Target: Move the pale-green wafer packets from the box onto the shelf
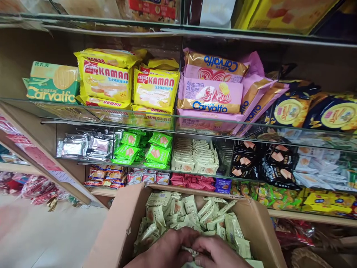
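An open cardboard box [110, 227] stands in front of me, filled with small pale green snack packets [189, 204]. Both of my hands reach into its near side. My left hand [167, 247] has its fingers curled inward, and my right hand [219, 251] curls toward it from the other side. Their fingertips meet over some pale snack packets, gripped between them and mostly covered by the fingers. Beyond the box, rows of similar pale packets [195, 158] stand in a glass shelf compartment.
Beside that compartment lie green packets [157, 150] and black packets [245, 160]. Above, a glass shelf holds yellow KAMAN packs [113, 83] and pink Carvalfo packs [210, 91]. Glass shelf edges [139, 121] jut out over the lower compartments. Floor [52, 234] shows at left.
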`<state>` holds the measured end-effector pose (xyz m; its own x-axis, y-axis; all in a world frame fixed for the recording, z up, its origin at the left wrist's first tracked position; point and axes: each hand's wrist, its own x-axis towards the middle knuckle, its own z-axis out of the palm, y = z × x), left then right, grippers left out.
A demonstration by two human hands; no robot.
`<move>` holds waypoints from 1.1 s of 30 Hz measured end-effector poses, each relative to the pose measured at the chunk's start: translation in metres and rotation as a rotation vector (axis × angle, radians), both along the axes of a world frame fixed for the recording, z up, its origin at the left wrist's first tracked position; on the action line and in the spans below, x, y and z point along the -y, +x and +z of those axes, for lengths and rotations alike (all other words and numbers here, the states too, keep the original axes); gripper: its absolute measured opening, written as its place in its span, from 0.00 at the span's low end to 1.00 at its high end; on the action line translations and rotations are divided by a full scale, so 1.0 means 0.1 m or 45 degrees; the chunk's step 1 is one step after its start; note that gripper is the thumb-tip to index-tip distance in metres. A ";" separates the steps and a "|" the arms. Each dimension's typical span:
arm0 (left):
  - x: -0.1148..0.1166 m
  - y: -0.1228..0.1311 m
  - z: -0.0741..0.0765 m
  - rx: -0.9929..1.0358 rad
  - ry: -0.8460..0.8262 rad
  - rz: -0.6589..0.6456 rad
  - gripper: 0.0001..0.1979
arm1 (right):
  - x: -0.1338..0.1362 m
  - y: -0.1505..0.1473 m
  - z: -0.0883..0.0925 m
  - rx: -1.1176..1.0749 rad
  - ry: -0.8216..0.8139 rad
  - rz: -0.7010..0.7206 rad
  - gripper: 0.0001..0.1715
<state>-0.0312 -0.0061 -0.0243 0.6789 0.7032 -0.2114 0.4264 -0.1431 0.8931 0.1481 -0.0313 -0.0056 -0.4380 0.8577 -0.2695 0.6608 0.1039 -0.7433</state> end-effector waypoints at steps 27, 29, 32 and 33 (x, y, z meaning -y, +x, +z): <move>-0.29 0.03 0.29 0.894 -0.333 0.831 0.17 | -0.60 0.15 0.58 -0.040 0.291 -0.504 0.24; -0.30 0.10 0.31 0.913 -0.340 0.781 0.16 | -0.36 0.10 0.38 -0.330 0.054 -0.496 0.25; -0.30 0.21 0.32 0.997 -0.344 0.778 0.15 | -0.23 0.09 0.22 -0.519 0.053 -0.654 0.20; -0.28 0.24 0.34 1.026 -0.356 0.810 0.15 | -0.20 0.11 0.21 -0.517 0.178 -0.714 0.18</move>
<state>-0.0074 0.0222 0.0096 0.2147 0.9740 -0.0721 -0.3814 0.1516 0.9119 0.1587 -0.0108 0.0152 0.0373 0.9981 -0.0493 0.3161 -0.0586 -0.9469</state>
